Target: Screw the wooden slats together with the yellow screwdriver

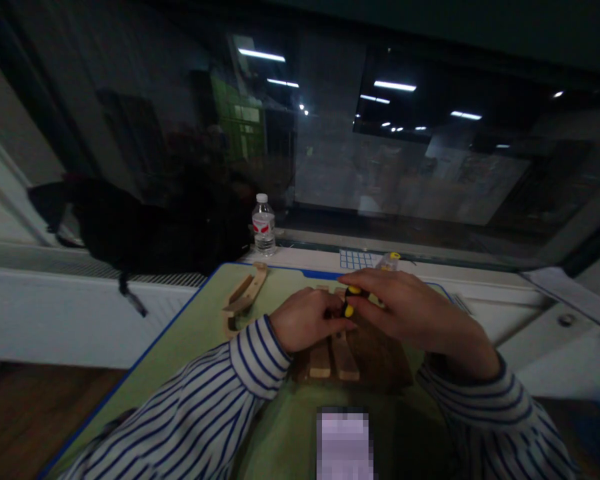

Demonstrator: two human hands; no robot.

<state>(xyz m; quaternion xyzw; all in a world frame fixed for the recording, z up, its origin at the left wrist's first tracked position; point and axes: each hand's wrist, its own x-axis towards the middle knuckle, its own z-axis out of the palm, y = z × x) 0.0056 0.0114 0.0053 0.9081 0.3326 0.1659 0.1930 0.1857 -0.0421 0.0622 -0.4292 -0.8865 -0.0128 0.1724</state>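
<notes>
My right hand [410, 307] pinches the short black-and-yellow handle of a screwdriver [351, 301] between thumb and fingers. The tool's lower end is hidden behind my left hand. Close beside it, my left hand [307, 319] is closed over light wooden slats [345, 357], its thumb just under the handle; what its fingertips grip is hidden. The slats lie on a dark brown wooden board [385, 353], which rests on a green table [180, 387] with a blue edge.
More wooden parts [247, 293] lie at the table's back left. A water bottle [264, 227] stands on the sill, left of a blue-gridded sheet [356, 259] and a yellow-topped clear package [389, 261]. A blurred-out phone-like rectangle [345, 447] is at the front. A black bag [145, 227] sits left.
</notes>
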